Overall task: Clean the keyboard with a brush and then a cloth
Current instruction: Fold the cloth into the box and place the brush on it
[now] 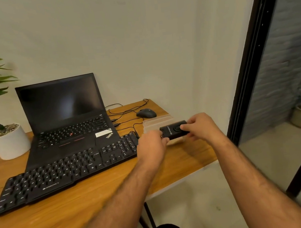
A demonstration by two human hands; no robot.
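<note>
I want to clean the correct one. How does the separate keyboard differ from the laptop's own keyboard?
The separate keyboard lies flat at the desk's front; the laptop keyboard sits behind it, built into its body. The separate one is wider, with a number pad; the laptop's has a red pointing nub and no pad. Both have black keys, and neither hand touches them.

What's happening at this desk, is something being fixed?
A person is holding a small black case in both hands, above a pale folded cloth at the right end of a wooden desk. The left hand grips one end and the right hand the other, thumb on top. It looks like a cleaning tool being readied. The black keyboard lies untouched in front of an open laptop, with a mouse behind.
</note>
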